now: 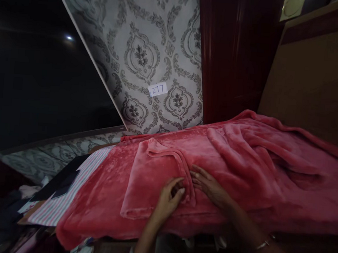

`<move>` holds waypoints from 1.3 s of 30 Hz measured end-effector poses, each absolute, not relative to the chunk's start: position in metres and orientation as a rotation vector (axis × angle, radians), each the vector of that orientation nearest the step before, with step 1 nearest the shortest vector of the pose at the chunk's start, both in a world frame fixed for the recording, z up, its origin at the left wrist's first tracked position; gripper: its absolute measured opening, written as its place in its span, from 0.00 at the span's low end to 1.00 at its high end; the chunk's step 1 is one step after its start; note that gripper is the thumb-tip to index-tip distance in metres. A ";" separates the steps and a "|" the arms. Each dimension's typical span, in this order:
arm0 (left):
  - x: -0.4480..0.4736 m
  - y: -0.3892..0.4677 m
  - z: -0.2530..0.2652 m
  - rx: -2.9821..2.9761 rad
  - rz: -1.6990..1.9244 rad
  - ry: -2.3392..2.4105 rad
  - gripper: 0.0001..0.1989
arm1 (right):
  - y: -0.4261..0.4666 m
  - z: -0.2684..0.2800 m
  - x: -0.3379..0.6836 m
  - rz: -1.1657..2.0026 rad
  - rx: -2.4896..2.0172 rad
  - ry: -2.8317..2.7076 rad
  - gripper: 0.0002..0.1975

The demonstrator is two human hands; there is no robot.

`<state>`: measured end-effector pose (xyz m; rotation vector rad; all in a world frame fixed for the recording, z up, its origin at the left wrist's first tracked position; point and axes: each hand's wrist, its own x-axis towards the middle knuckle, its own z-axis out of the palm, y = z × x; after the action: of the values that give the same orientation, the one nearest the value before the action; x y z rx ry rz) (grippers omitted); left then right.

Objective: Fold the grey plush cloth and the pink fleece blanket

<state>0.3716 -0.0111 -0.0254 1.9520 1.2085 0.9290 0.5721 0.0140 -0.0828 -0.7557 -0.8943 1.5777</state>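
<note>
A pink-red plush blanket [99, 199] lies spread over the surface in front of me. On it rests a smaller folded piece of the same plush fabric [150, 179], roughly square, its upper right edge curling over in layers. My left hand [171, 197] is at the right part of that folded piece, fingers curved and thumb apart, with no fabric visible between them. Just to its right, my right hand [209, 186] lies with extended fingers against the folded piece's right edge. Fabric under both palms is hidden.
Bunched blanket folds [254, 152] rise on the right. A striped cloth [73, 189] shows beyond the left edge. Behind are a large dark screen [45, 66], patterned wallpaper [142, 58] with a paper label [158, 89] reading 277, and a cardboard panel [316, 79].
</note>
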 end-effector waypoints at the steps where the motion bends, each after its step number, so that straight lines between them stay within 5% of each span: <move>1: 0.366 -0.015 -0.027 1.968 1.012 1.246 0.20 | 0.014 -0.082 0.571 1.546 -0.802 -0.936 0.36; 6: 0.342 -0.026 -0.041 2.186 1.182 1.439 0.19 | 0.018 -0.089 0.557 1.328 -0.955 -1.242 0.54; 10: 0.337 -0.036 -0.048 2.425 0.992 1.413 0.28 | 0.021 -0.087 0.543 1.092 -0.954 -1.392 0.46; 14: 0.340 -0.043 -0.051 2.662 0.848 1.344 0.42 | 0.014 -0.067 0.536 1.304 -0.870 -1.244 0.37; 20: 0.351 -0.037 -0.067 2.676 1.000 1.495 0.37 | 0.003 -0.061 0.538 1.494 -0.847 -1.095 0.35; 23: 0.357 -0.034 -0.080 2.691 0.934 1.540 0.38 | 0.009 -0.066 0.553 1.251 -1.014 -1.416 0.33; 27: 0.360 -0.036 -0.094 2.724 1.021 1.601 0.40 | 0.027 -0.053 0.570 0.712 -1.166 -1.799 0.19; 31: 0.359 -0.038 -0.100 2.758 1.098 1.583 0.41 | 0.055 -0.030 0.550 0.380 -1.203 -2.087 0.18; 39: 0.358 -0.036 -0.103 2.795 1.170 1.595 0.39 | 0.108 -0.026 0.475 0.253 -1.200 -2.395 0.14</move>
<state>0.3585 -0.0364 -0.1034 2.7952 1.5952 1.1702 0.4748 0.1076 -0.0259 -1.2001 -2.3950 0.2529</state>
